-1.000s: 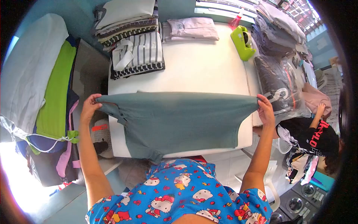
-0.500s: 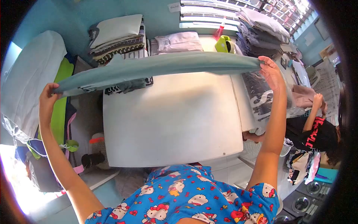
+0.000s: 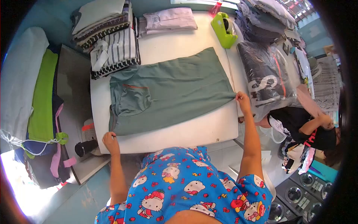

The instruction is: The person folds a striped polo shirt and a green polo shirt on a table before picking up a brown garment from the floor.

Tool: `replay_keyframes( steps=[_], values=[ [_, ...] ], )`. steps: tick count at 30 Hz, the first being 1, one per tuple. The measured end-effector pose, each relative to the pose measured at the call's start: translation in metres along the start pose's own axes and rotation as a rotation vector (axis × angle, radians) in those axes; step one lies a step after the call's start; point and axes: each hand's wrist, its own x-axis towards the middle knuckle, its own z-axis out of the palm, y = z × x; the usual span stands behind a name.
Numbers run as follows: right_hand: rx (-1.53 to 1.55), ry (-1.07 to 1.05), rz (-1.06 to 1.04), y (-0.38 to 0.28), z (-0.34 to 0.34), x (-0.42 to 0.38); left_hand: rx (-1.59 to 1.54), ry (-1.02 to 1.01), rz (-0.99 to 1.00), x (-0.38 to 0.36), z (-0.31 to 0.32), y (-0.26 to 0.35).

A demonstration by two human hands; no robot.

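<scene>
A grey-green garment (image 3: 182,86) lies spread on the white table (image 3: 194,137), with an orange-edged pocket-like patch and some creases at its left end. My left hand (image 3: 110,142) pinches its near left corner at the table's front edge. Closed on the near right corner is my right hand (image 3: 243,103), close to the table's right side. The garment's far edge rests flat, next to a folded striped cloth pile.
Behind the garment are a stack of striped cloths (image 3: 115,48), folded pale clothing (image 3: 169,19) and a green tape dispenser (image 3: 224,30). Plastic-wrapped dark clothing (image 3: 261,71) lies at right. Another person (image 3: 311,125) handles pinkish cloth there. An ironing board (image 3: 24,82) stands left.
The garment was stretched in the air between both hands; now it is laid down on the table. Both hands have come down and nearer my body, still gripping its corners.
</scene>
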Motion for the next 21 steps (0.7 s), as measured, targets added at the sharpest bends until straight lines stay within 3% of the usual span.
replay_keyframes(
  steps=[3, 5, 7, 10, 15, 19, 20, 21],
  values=[
    [0.390, 0.020, 0.157, 0.016, 0.009, -0.027, 0.028, -0.011, -0.112, -0.035, 0.015, -0.007],
    [0.480, 0.034, 0.269, 0.018, 0.006, -0.040, 0.034, -0.026, -0.148, -0.051, 0.015, -0.012],
    [0.655, 0.052, 0.416, -0.004, -0.001, -0.044, -0.194, -0.009, -0.232, -0.053, 0.014, -0.010],
    [0.603, 0.008, 0.526, -0.046, -0.007, -0.041, -0.304, -0.066, -0.301, -0.047, 0.011, -0.012],
    [0.624, -0.082, 0.438, -0.017, -0.014, -0.048, -0.137, -0.090, -0.273, -0.040, -0.018, -0.025],
    [0.362, -0.131, 0.407, 0.007, -0.012, -0.057, -0.026, -0.172, -0.259, -0.053, -0.028, -0.025],
    [0.078, 0.013, 0.265, 0.006, -0.004, -0.057, -0.042, -0.135, -0.268, -0.056, -0.026, -0.025],
    [0.075, 0.092, 0.200, -0.010, 0.003, -0.051, -0.056, -0.095, -0.252, -0.052, -0.025, -0.020]
  ],
)
